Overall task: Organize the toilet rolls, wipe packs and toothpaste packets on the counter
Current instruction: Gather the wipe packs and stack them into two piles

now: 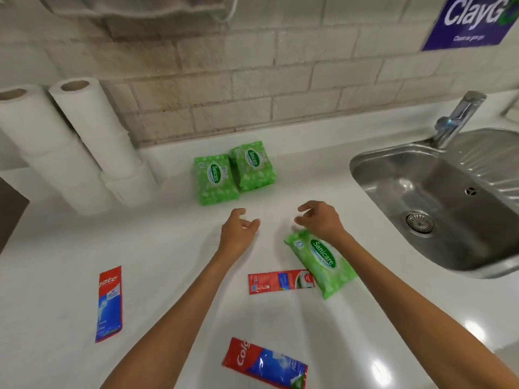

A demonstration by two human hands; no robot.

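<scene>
Two stacks of white toilet rolls [92, 141] stand at the back left against the tiled wall. Two green wipe packs [233, 171] lie side by side at the back of the white counter [174, 248]. A third green wipe pack [323, 262] lies near the sink, partly over a red toothpaste packet [278, 282]. Two more toothpaste packets lie at the left [109, 304] and at the front [264, 363]. My left hand [238, 228] and right hand [317, 220] hover over the counter with loosely curled fingers, holding nothing. The right hand is just above the third pack's far end.
A steel sink [438, 203] with a tap [457, 119] fills the right side. A blue sign [471, 21] hangs on the wall. A dark surface [8, 211] shows past the counter's left edge.
</scene>
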